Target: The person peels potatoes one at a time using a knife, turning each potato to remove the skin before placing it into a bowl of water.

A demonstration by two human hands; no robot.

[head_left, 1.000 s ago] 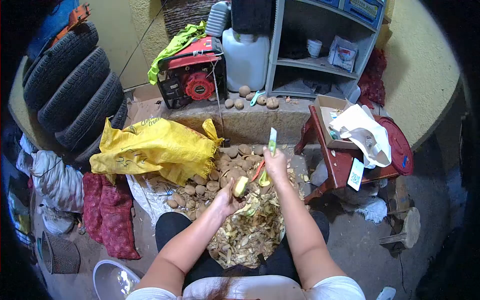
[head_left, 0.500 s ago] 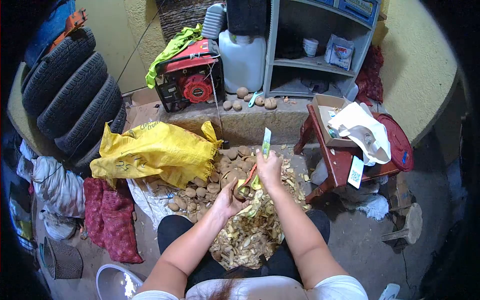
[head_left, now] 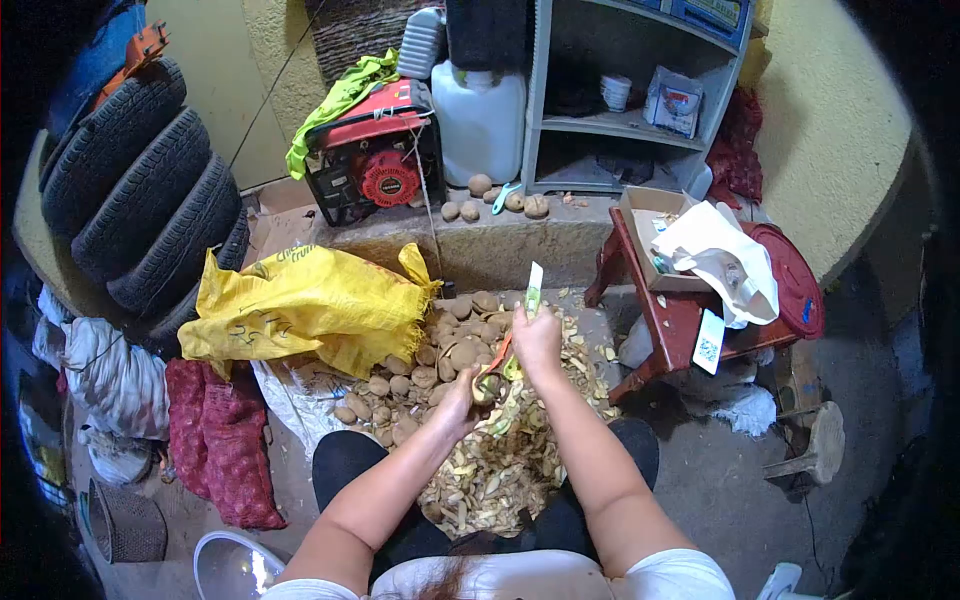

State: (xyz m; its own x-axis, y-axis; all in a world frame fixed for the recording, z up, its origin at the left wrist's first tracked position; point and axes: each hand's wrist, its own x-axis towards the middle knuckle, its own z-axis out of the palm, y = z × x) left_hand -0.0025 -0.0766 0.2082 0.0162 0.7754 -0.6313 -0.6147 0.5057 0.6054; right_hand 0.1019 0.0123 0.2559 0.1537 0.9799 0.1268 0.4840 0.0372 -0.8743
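Note:
My left hand (head_left: 460, 404) grips a partly peeled potato (head_left: 485, 391), its pale flesh showing beside brown skin. My right hand (head_left: 538, 345) is wrapped around a peeler (head_left: 533, 290), whose green and white end sticks up above the fist. The peeler's orange part reaches down to the potato, where exact contact is hard to make out. Under both hands, a heap of peelings (head_left: 488, 488) spreads between my knees. Unpeeled potatoes (head_left: 466, 352) lie piled just beyond my left hand, beside a yellow sack (head_left: 310, 305).
Red mesh sacks (head_left: 225, 440) and a pale basin (head_left: 225, 570) are on the left. On the right stand a red wooden stool-like table (head_left: 650, 320) carrying a cardboard box (head_left: 640, 225), and a small wooden stool (head_left: 822, 445). A generator (head_left: 375, 165) sits on the ledge ahead.
My left hand has turned slightly around the potato, and the peeler's upper end leans a little further right. The whole view has shifted slightly.

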